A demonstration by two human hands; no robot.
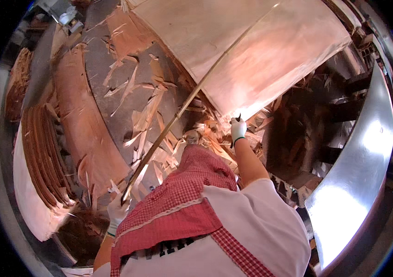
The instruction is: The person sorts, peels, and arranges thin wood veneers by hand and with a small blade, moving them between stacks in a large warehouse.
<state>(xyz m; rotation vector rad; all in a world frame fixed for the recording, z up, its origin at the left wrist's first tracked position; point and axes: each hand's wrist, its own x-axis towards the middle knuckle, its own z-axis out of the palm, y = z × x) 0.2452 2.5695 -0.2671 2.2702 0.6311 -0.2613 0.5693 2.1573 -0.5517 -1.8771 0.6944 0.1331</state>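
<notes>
My left hand (118, 208), in a white glove, is closed round the lower end of a long thin wooden stick (176, 117). The stick slants up to the right across a large stack of pale wood veneer sheets (247, 51). At the stack's near corner is my right hand (238, 129), also gloved in white. Its fingers are closed round a small dark tool (239, 117); I cannot make out its kind. Bright light falls on the veneer just beyond this hand.
Torn veneer strips (152, 108) litter the grey floor. A long curved-looking veneer sheet (88, 117) and a stack of brown-edged sheets (44, 152) lie at left. To the right stand a shiny metal-topped surface (356, 171) and dark beams (346, 111).
</notes>
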